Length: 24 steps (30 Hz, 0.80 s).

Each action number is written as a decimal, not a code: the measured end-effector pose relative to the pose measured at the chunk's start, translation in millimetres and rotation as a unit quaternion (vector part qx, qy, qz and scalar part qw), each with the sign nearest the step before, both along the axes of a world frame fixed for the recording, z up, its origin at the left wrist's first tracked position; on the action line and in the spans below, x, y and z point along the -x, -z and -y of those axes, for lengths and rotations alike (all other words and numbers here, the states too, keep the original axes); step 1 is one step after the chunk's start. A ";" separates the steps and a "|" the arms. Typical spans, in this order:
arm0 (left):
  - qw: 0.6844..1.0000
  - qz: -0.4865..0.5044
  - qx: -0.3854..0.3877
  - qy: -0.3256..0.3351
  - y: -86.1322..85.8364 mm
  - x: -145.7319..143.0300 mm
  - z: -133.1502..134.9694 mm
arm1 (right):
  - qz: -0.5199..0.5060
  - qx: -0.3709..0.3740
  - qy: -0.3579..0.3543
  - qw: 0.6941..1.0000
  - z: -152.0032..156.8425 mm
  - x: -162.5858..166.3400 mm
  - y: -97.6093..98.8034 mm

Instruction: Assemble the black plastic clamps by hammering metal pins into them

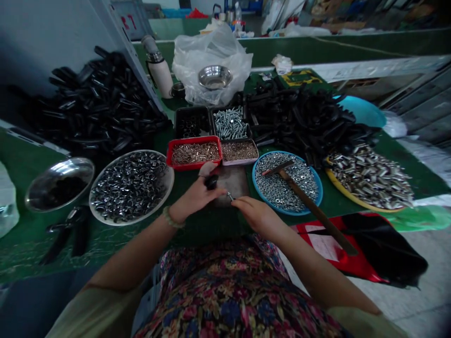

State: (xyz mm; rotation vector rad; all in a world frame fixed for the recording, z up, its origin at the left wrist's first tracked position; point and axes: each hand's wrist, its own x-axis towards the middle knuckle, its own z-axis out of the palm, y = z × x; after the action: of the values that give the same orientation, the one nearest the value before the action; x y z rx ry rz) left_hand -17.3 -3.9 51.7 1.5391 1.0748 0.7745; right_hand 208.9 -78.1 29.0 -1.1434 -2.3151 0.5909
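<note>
My left hand (198, 196) is closed around a small black part (211, 182), whose rounded end shows above the fingers. A small silver bolt (230, 196) sits between the fingertips of both hands. My right hand (254, 213) pinches the near end of that bolt. Both hands hover over a flat metal plate (237, 180) on the green table. Just beyond the left hand stands a red tray (169, 155) of copper-coloured pins, beside a tray of smaller brownish pieces (239, 150). Fingers hide most of the black part.
A hammer (310, 202) lies across a blue basin (320, 188) of nuts. Left are a white basin (170, 190) of metal rings, a steel bowl (89, 171) and black-handled pliers (73, 230). Silver screws (230, 123), black handles (292, 112) and a thermos (160, 75) stand farther back.
</note>
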 end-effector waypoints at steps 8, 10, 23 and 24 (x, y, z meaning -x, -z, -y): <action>0.988 0.079 0.132 -0.035 2.5 -1.0 19.6 | -0.043 -0.023 0.020 0.999 7.0 -1.4 -3.1; 0.961 0.168 0.209 -0.066 -0.9 -7.4 27.5 | -0.045 -0.026 0.024 0.998 6.5 -0.2 -2.7; 0.931 0.235 0.274 -0.064 1.9 -43.2 44.7 | -0.403 0.260 0.088 0.873 19.6 11.8 16.6; 0.936 0.226 0.269 -0.041 3.0 -42.4 45.4 | -0.426 0.286 0.086 0.854 20.9 10.0 18.4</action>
State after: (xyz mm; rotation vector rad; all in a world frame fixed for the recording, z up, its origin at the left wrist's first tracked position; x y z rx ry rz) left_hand 25.1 -49.4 48.6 0.8056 0.9058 0.7623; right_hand 199.0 -99.0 10.6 -0.9997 -1.2809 1.4336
